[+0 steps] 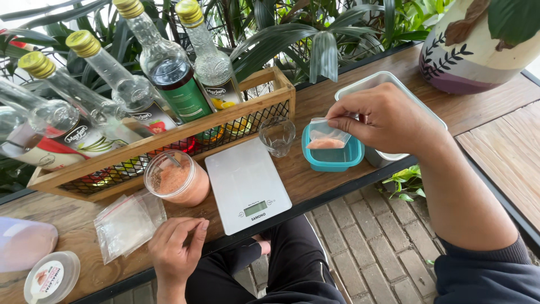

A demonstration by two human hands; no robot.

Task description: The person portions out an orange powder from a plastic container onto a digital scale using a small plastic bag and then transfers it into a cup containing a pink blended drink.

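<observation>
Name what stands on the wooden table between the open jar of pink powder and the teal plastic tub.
In the head view, a white digital kitchen scale and a small empty clear glass stand between them.

There is one view only, from the head of the seated person, looking steeply down and close. It faces the wooden counter (315, 107), plants at twelve o'clock, knees and brick floor (377, 247) at six.

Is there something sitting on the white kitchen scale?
No, the scale has a bare top; the small glass stands behind it and the tub of pink powder stands beside it.
</observation>
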